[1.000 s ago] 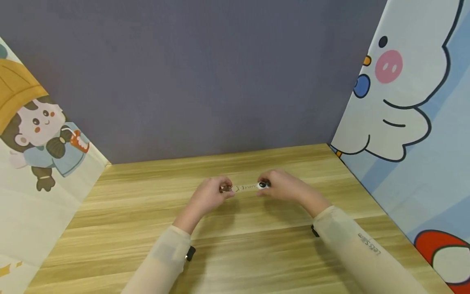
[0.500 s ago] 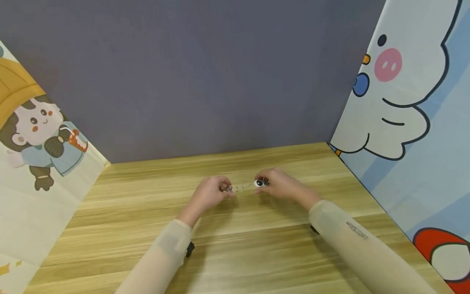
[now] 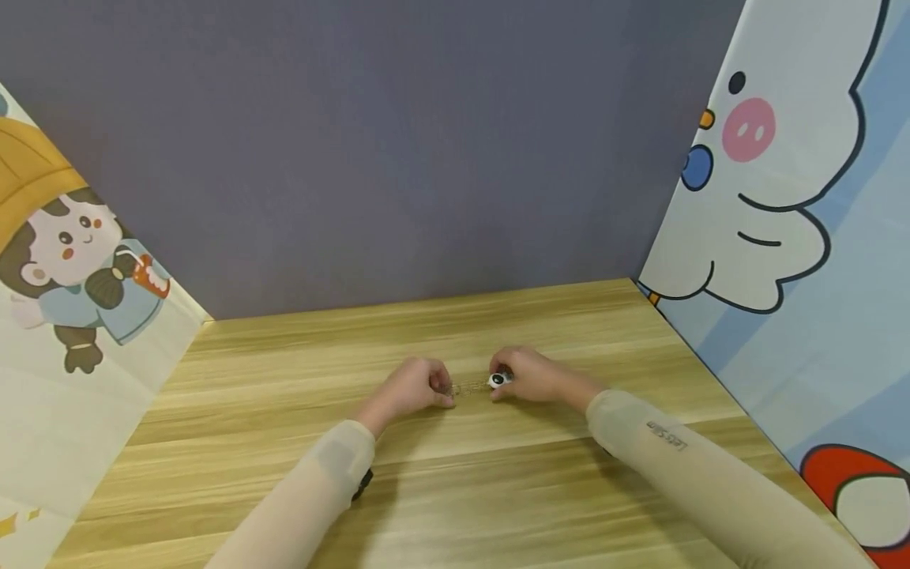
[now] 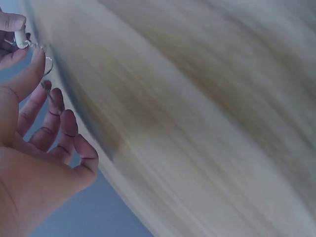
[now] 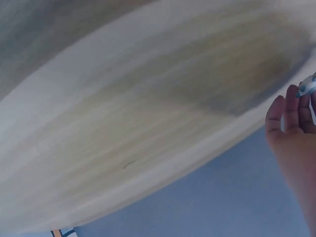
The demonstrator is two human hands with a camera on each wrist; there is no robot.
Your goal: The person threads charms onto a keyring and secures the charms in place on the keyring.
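In the head view a keychain is stretched between the two hands, above the wooden table. Its black-and-white charm (image 3: 499,380) is pinched by my right hand (image 3: 529,375). A thin metal chain (image 3: 475,387) runs leftward from the charm to my left hand (image 3: 412,387), whose thumb and fingertips pinch the keychain's ring end. In the left wrist view the metal ring (image 4: 49,66) and a small clasp piece (image 4: 52,98) show at the left fingers. Only part of the charm (image 5: 308,86) appears at the right edge of the right wrist view, held by the fingertips.
The wood-grain table (image 3: 455,498) spreads beneath both hands. A grey wall panel (image 3: 426,158) stands at the back. Cartoon-printed panels flank it on the left (image 3: 43,411) and right (image 3: 817,356).
Both hands have moved down in the head view, toward the person. The right hand has shifted left, so the hands are closer together. The keychain stays held at both ends.
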